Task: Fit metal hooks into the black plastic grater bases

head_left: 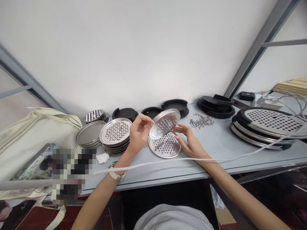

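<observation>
My left hand [139, 132] is closed on the left edge of round metal grater plates [165, 124], tilted up off the table. Their doubled rim suggests more than one plate, pressed together. My right hand [190, 142] is at their lower right edge, fingers apart and fingertips close to the rim; whether they touch it is hard to see. Beneath lies another round grater plate [165, 147], flat on the table and partly covered by the raised ones. Left of my left hand stands a stack of grater plates [117, 131].
Smooth metal discs [89, 133] and a coarse grater [94, 115] stand at left. Black round holders [126, 114] line the wall, with more black holders [216, 107] at right. Metal hooks [201, 121] lie loose. Assembled graters [271, 123] are piled far right. A white cable [192, 159] crosses in front.
</observation>
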A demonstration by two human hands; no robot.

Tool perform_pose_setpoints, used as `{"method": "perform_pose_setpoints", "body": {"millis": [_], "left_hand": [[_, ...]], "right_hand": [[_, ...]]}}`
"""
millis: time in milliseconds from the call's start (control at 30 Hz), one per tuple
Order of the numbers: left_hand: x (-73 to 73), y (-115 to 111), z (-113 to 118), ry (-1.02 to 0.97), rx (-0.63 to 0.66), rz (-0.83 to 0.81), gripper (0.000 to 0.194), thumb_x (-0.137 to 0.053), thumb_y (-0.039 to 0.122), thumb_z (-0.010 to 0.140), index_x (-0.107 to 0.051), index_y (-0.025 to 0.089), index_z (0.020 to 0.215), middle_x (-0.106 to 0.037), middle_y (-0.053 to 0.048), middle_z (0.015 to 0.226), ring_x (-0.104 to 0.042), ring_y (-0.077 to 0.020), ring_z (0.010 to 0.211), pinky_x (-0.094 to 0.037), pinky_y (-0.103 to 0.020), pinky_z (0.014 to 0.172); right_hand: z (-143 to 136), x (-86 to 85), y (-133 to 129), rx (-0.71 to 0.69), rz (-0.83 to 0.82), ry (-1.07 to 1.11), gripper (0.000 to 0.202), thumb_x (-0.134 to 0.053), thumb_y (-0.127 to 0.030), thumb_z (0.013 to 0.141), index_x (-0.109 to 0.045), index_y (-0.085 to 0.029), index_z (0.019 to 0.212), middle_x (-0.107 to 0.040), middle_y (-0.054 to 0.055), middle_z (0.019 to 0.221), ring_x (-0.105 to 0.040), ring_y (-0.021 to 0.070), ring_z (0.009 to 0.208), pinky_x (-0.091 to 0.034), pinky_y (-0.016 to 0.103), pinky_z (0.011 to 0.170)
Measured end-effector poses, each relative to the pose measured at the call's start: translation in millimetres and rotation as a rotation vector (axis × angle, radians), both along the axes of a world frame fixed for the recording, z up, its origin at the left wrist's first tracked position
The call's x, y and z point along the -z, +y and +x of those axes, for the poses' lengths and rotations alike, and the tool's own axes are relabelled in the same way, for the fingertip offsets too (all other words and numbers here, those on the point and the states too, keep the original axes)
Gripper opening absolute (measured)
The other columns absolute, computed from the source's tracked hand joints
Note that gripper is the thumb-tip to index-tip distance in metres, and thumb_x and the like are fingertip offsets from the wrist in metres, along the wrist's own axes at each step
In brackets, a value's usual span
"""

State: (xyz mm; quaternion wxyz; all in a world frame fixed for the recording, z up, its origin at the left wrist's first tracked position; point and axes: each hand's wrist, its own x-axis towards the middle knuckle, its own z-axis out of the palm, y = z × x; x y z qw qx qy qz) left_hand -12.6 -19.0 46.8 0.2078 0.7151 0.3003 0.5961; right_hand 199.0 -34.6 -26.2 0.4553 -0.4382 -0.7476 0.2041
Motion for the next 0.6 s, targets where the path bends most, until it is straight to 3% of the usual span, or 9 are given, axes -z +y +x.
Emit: {"method": "perform_pose_setpoints", "body": {"millis": [300, 400, 500, 600], "left_hand": [[19.3, 13.0, 4.5, -0.278, 0.130, -0.393, 0.008, -0.055, 0.022, 0.081, -0.048, 0.017, 0.080, -0.049, 0.001, 0.077, -0.047, -0.0080, 0.068, -0.041, -0.020, 0.062], [27.9, 15.4, 5.7, -0.207, 0.071, -0.495, 0.002, -0.052, 0.018, 0.080, -0.050, 0.017, 0.081, -0.051, 0.001, 0.078, -0.048, -0.0083, 0.069, -0.040, -0.019, 0.061], [39.1, 18.1, 5.2, -0.045, -0.014, -0.566, 0.005, -0.047, 0.014, 0.081, -0.051, 0.017, 0.080, -0.051, 0.001, 0.074, -0.049, -0.0090, 0.066, -0.040, -0.021, 0.060], [45.7, 17.9, 3.6, 0.152, -0.137, -0.452, 0.007, -0.043, 0.014, 0.083, -0.049, 0.017, 0.082, -0.052, 0.000, 0.074, -0.050, -0.0112, 0.066, -0.040, -0.024, 0.062]], "right_hand": [[2.8, -1.1, 0.0, 0.087, -0.106, 0.135, 0.038, -0.041, -0.042, 0.090, -0.031, -0.021, 0.120, -0.059, 0.007, 0.093, -0.059, 0.0197, 0.086, -0.049, 0.036, 0.078], [5.2, -2.3, -0.2, 0.164, -0.097, 0.119, 0.038, -0.038, -0.045, 0.091, -0.037, -0.021, 0.120, -0.057, 0.003, 0.079, -0.057, 0.0171, 0.070, -0.048, 0.033, 0.067], [7.0, -3.0, 0.6, 0.275, -0.071, 0.008, 0.038, -0.038, -0.047, 0.089, -0.049, -0.020, 0.115, -0.055, 0.005, 0.081, -0.054, 0.0171, 0.068, -0.047, 0.033, 0.067], [6.5, -3.0, 1.1, 0.264, -0.078, -0.098, 0.041, -0.038, -0.047, 0.089, -0.057, -0.018, 0.111, -0.053, 0.007, 0.086, -0.052, 0.0167, 0.069, -0.046, 0.033, 0.068]]}}
